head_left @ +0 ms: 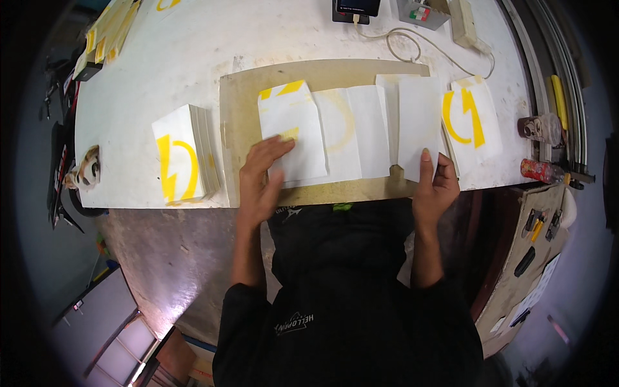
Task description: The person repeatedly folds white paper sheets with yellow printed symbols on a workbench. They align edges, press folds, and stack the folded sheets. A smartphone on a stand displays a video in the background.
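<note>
"What are your hands doing?"

"My left hand (pixel 259 184) is lying loosely open, its fingers resting over the left side of a white piece (pixel 300 132) with yellow marks. Its thumb is blurring. My right hand (pixel 437 190) is gripping a white sheet (pixel 418 119) by its near right corner, thumb on top and fingers curling at the edge."

"What is lying between them?"

"Pale creased panels (pixel 369 132) are spreading across the middle, and the white piece is overlapping their left end. I can't tell whether they are joining the sheet on the right."

"And underneath?"

"A brown board (pixel 309 72) is lying under all this, reaching toward the near edge of the white bench (pixel 193 58)."

"What is flanking the board?"

"On the left, a thick white stack (pixel 177 155) is standing just beside it, showing a yellow curve and zigzag on top. On the right, a white paper (pixel 477 116) with similar yellow marks is lying near my right hand."

"Farther out?"

"At the far side, a dark device (pixel 356 8) is trailing a pale cable (pixel 404 48), with a grey box (pixel 425 13) standing to its right. Toward the right edge, a cup (pixel 540 129) and a red-labelled bottle (pixel 541 171) are lying. More yellow-marked papers (pixel 119 35) are occupying the far left corner."
</note>
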Motion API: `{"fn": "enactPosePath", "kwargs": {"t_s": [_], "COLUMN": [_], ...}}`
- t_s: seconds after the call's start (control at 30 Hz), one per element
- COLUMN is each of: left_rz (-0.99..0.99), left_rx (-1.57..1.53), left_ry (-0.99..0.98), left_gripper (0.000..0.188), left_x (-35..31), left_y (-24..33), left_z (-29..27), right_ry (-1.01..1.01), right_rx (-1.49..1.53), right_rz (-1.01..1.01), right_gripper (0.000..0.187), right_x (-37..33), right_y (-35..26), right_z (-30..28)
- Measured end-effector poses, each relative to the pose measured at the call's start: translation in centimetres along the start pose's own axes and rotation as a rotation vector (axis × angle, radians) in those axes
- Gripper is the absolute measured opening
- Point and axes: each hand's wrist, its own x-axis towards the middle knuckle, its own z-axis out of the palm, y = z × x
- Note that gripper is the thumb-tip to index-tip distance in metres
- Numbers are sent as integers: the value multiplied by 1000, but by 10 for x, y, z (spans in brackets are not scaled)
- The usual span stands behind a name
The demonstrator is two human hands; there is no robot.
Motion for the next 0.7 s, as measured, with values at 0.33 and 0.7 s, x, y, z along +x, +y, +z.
{"fn": "enactPosePath", "kwargs": {"t_s": [0.33,0.7], "left_rz": [-339,-593], "left_rx": [405,-122], "left_ry": [345,344], "left_gripper": [60,53], "left_x": [2,-4], "left_y": [16,15], "left_z": [32,19], "right_ry": [-258,-49], "right_rx": [-547,-708], "right_rz": [-730,-423], "right_gripper": [27,49], "right_x": [-21,21], "right_y": [2,3], "right_z": [35,-8]}}
